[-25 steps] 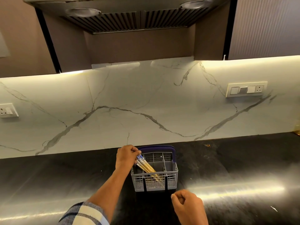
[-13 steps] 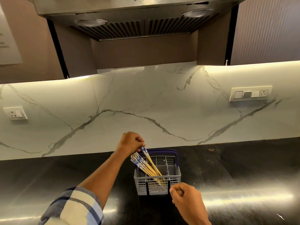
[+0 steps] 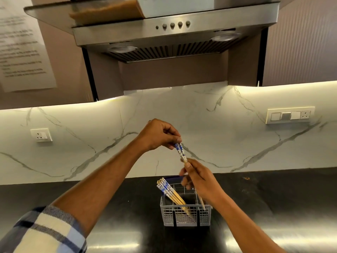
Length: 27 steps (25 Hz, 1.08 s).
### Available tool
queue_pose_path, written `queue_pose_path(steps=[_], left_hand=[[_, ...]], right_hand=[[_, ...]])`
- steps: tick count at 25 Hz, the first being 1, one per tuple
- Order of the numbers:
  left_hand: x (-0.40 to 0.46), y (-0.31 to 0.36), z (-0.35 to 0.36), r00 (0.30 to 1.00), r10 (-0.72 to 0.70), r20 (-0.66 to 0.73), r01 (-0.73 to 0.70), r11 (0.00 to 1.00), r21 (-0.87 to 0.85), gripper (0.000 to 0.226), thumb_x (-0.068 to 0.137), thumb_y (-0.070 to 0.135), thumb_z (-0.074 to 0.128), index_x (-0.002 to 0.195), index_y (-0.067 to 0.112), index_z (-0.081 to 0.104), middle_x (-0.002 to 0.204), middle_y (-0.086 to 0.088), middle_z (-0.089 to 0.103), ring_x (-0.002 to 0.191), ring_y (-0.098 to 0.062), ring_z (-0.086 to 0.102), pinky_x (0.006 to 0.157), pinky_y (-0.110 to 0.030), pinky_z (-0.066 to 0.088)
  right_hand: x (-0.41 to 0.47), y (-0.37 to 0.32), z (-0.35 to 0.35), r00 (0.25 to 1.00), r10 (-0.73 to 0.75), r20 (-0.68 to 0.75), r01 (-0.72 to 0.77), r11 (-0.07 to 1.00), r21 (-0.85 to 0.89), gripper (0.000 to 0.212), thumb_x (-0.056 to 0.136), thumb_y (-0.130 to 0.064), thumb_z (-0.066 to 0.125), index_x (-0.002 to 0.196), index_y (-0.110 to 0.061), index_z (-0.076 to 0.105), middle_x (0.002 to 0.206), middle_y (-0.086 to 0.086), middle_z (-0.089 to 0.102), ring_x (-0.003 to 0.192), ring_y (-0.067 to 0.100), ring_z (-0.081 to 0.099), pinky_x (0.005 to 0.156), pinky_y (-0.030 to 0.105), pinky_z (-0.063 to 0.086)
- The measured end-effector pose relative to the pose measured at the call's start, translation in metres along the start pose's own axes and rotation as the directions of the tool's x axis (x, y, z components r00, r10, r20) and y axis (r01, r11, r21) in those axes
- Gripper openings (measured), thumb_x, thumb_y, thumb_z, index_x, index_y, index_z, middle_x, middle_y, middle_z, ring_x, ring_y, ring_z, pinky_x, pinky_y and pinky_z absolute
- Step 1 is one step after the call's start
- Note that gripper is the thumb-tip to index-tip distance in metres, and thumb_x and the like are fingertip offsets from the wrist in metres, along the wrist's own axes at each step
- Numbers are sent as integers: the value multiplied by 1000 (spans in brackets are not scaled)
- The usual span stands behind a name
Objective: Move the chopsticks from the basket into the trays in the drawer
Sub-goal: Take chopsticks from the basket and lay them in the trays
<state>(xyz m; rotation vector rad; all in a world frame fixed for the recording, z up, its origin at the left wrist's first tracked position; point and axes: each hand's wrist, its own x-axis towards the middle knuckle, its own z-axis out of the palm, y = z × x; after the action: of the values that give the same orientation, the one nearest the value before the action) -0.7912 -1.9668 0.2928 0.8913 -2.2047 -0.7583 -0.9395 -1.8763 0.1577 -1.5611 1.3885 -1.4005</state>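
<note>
A: Where are the chopsticks?

B: One pair [image 3: 180, 152] is pinched by the left hand [image 3: 158, 134] at frame centre; the right hand [image 3: 198, 178] grips it lower.

A: Others?

B: A bundle [image 3: 170, 193] leans in the grey basket [image 3: 185, 215] on the black counter [image 3: 273, 198], the right wrist crossing it.

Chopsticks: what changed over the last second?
The left hand lifted a pair of chopsticks up out of the basket by their blue-patterned ends. The right hand rose from a fist near the basket's front and closed on the same pair lower down. The remaining chopsticks and the basket stayed put on the black counter.

Plastic basket [image 3: 184, 216]; wooden chopsticks [image 3: 171, 193]; glossy counter [image 3: 273, 207].
</note>
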Motion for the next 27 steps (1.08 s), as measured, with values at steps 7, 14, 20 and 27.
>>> queue_pose_path(steps=[7, 14, 20, 27], left_hand=[[-44, -4, 49, 980, -143, -135, 37, 810, -586, 31, 88, 11, 68, 118, 16, 64, 96, -5, 77, 86, -18, 75, 73, -29, 62], [-68, -6, 82, 992, -107, -61, 51, 808, -586, 17, 95, 14, 61, 101, 26, 70, 98, -5, 78, 93, -19, 75, 82, -35, 61], [-71, 2, 81, 996, -87, 8, 79, 863, -499, 22, 92, 18, 64, 114, 17, 70, 96, -3, 78, 90, -19, 75, 79, -25, 60], [-72, -5, 88, 995, -101, 25, 99, 836, -540, 18, 93, 14, 63, 109, 17, 71, 94, -6, 78, 91, -29, 74, 82, -32, 61]], right_hand=[[-28, -9, 10, 992, 14, -128, 21, 963, 268, 21, 101, -28, 49, 105, -16, 66, 66, -2, 50, 54, 10, 42, 48, 23, 38], [-50, -11, 2, 997, 72, -39, -55, 942, 330, 29, 104, -27, 42, 108, -16, 68, 69, 7, 60, 56, 19, 52, 56, 31, 48], [-56, -19, -9, 995, 104, -9, -93, 927, 363, 30, 104, -27, 43, 108, -12, 68, 77, 15, 67, 64, 27, 61, 63, 35, 55], [-59, -15, -12, 991, 130, 15, -127, 932, 340, 30, 103, -27, 44, 107, -11, 69, 80, 16, 70, 67, 29, 64, 66, 37, 58]])
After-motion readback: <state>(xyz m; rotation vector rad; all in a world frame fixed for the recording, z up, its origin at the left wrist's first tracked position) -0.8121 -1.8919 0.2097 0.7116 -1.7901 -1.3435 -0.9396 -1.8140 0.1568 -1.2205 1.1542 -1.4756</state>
